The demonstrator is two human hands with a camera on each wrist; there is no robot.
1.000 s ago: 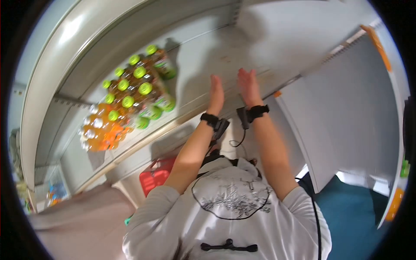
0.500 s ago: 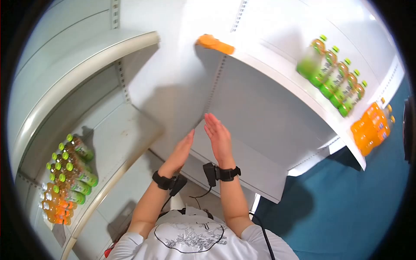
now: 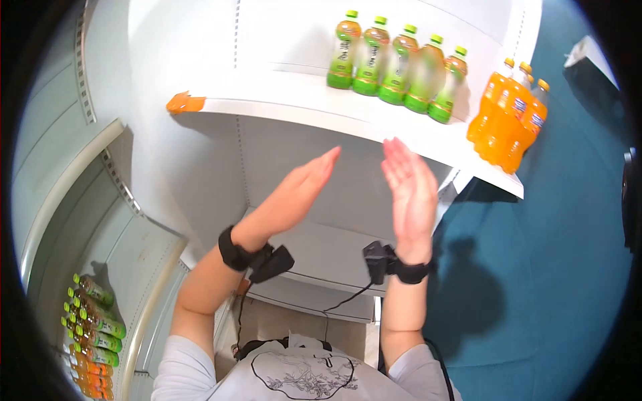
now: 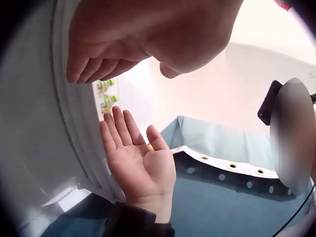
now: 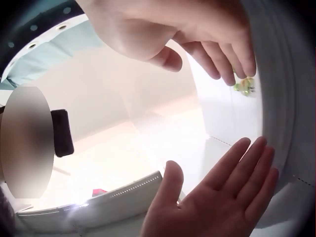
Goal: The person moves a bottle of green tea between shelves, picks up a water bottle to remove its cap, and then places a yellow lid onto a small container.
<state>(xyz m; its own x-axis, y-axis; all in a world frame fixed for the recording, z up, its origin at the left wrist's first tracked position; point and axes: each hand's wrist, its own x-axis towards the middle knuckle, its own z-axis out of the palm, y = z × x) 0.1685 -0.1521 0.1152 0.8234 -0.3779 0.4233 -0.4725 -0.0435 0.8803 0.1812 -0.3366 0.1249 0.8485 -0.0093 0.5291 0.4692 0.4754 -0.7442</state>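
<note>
Both hands are raised in front of the white shelf unit, palms turned towards each other with a gap between them. My left hand (image 3: pixel 297 195) has straight fingers slanting up and to the right, and holds nothing. Opposite it, my right hand (image 3: pixel 411 194) points upward with straight fingers and an empty palm. In the left wrist view the right palm (image 4: pixel 140 165) faces the camera; the right wrist view shows the left palm (image 5: pixel 229 202). Beyond the hands, a row of several green-labelled drink bottles (image 3: pixel 401 67) stands on the upper shelf (image 3: pixel 281 100). Orange soda bottles (image 3: pixel 509 117) stand at its right end.
An orange piece (image 3: pixel 185 103) sits on the shelf's left corner. At lower left, a curved shelf (image 3: pixel 144 294) bears green-capped bottles (image 3: pixel 100 324) and orange bottles (image 3: pixel 93 374). A teal curtain (image 3: pixel 535 287) hangs on the right. Cables run from both wrist cameras.
The view has swung right, from the lower bottle shelf to the upper shelf with the bottle row. Both hands have come up in front of that unit and stand farther apart, still empty.
</note>
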